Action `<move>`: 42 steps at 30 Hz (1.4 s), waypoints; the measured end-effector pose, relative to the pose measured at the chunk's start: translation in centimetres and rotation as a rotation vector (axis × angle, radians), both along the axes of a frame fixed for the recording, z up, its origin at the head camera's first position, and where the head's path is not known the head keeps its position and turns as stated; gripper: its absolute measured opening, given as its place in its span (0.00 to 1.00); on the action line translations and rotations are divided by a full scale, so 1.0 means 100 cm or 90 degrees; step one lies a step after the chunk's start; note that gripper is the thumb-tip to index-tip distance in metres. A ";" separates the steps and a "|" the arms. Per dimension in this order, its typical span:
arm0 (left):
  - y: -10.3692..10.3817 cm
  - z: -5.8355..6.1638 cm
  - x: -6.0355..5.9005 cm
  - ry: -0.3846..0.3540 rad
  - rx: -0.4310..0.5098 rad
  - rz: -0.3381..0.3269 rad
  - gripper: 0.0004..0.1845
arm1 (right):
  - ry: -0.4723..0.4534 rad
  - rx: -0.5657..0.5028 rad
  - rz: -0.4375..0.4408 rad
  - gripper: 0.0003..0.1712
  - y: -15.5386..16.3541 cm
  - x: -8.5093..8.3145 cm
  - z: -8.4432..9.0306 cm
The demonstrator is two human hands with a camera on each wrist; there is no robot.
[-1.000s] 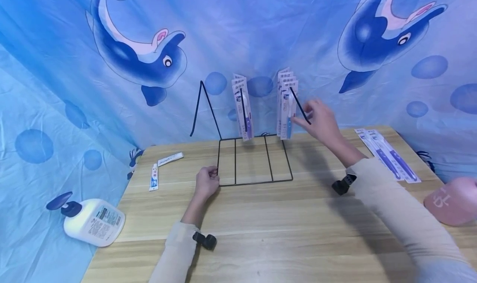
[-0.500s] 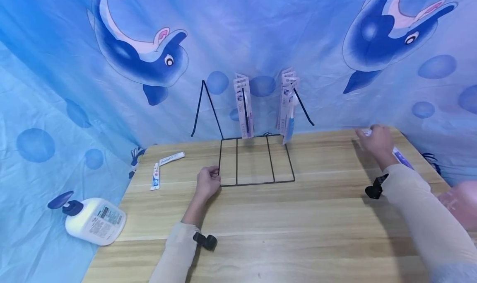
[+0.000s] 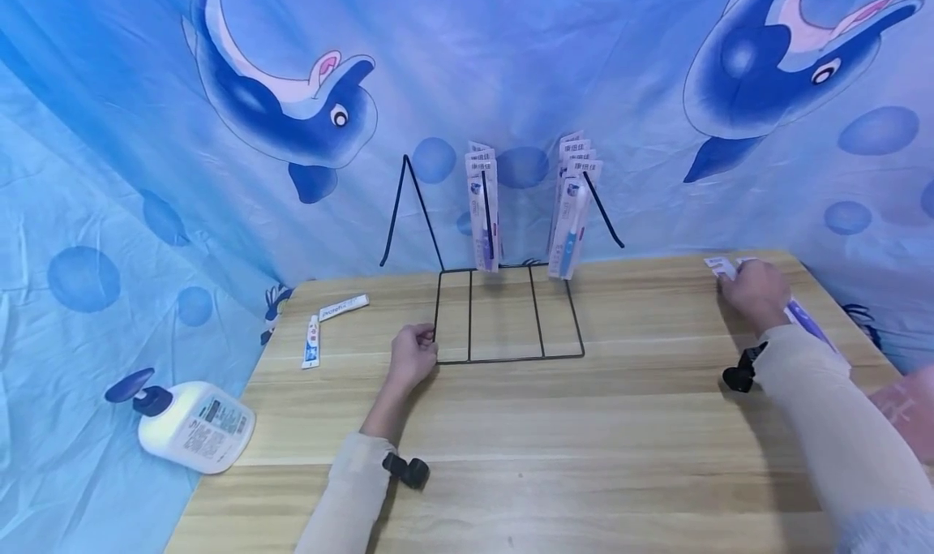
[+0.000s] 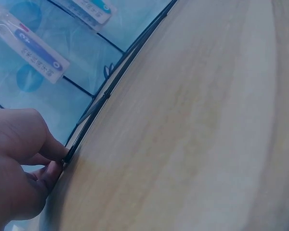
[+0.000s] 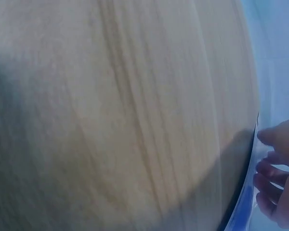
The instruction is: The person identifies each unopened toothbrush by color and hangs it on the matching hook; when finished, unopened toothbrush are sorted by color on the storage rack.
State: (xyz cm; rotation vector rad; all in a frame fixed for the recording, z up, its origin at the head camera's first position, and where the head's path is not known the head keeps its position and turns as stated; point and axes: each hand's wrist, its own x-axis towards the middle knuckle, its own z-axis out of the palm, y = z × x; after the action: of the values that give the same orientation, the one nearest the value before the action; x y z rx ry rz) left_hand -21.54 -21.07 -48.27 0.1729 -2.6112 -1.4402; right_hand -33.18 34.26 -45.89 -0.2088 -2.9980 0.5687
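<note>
My left hand (image 3: 413, 355) pinches the front left corner of a black wire rack (image 3: 503, 360). In the left wrist view, thumb and finger of the hand (image 4: 26, 163) meet on the rack's wire. Packaged toothbrushes hang from two of the rack's hooks: a purple one (image 3: 481, 221) fronts the middle stack, a blue one (image 3: 572, 229) the right stack. My right hand (image 3: 757, 290) is over packaged toothbrushes (image 3: 811, 324) on the table at right. In the right wrist view, bent fingers of the hand (image 5: 282, 173) touch a flat package (image 5: 243, 209); whether they grip it is unclear.
A hook (image 3: 396, 209) at the rack's left holds nothing. Two toothpaste tubes or boxes, one white (image 3: 344, 307) and one blue-white (image 3: 310, 343), lie on the table (image 3: 540, 457). A white pump bottle (image 3: 197, 427) is at left, a pink object (image 3: 908, 412) at right.
My right hand has left the right stack of toothbrushes and moved right to the packages on the table. The hanging blue toothbrush swung and now faces forward. My left hand stays on the rack.
</note>
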 end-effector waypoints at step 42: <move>-0.001 0.001 0.004 0.003 -0.027 -0.003 0.21 | 0.417 -0.016 0.158 0.15 -0.115 0.106 0.190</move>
State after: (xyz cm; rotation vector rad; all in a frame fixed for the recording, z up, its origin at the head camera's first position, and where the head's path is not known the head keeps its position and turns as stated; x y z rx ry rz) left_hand -21.11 -21.13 -48.12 0.1584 -2.6381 -1.3833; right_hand -22.62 22.79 -26.87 0.2986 -2.3860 0.5589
